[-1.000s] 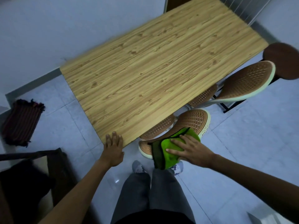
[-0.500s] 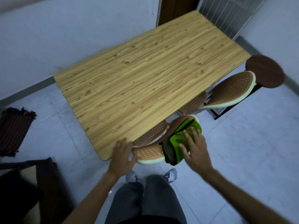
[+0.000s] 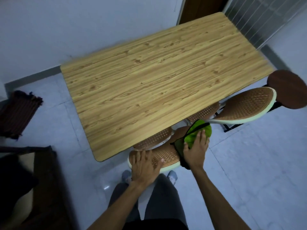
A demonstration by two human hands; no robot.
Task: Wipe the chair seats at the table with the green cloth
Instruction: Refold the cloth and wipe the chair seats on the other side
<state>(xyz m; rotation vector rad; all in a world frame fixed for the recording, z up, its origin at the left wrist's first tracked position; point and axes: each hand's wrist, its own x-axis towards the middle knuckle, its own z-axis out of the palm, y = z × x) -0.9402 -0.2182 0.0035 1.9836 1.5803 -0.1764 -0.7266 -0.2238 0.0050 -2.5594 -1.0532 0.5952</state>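
The green cloth (image 3: pixel 197 134) is draped over the backrest of the near brown perforated chair (image 3: pixel 167 155), which is tucked under the wooden table (image 3: pixel 157 80). My right hand (image 3: pixel 196 150) presses flat on the cloth. My left hand (image 3: pixel 144 166) rests spread on the left end of the same backrest. The chair's seat (image 3: pixel 154 138) shows partly beneath the table edge. A second chair of the same kind (image 3: pixel 245 107) stands further right, its seat mostly hidden under the table.
A round dark brown stool (image 3: pixel 289 88) stands at the far right beside the second chair. A dark striped mat (image 3: pixel 18 112) lies on the tiled floor at left. Dark furniture (image 3: pixel 25 180) fills the lower left. My legs and feet are just below the near chair.
My left hand left the table corner and came down onto the near chair's backrest. My right hand slid the cloth along the backrest toward the right. The view shifted back and up.
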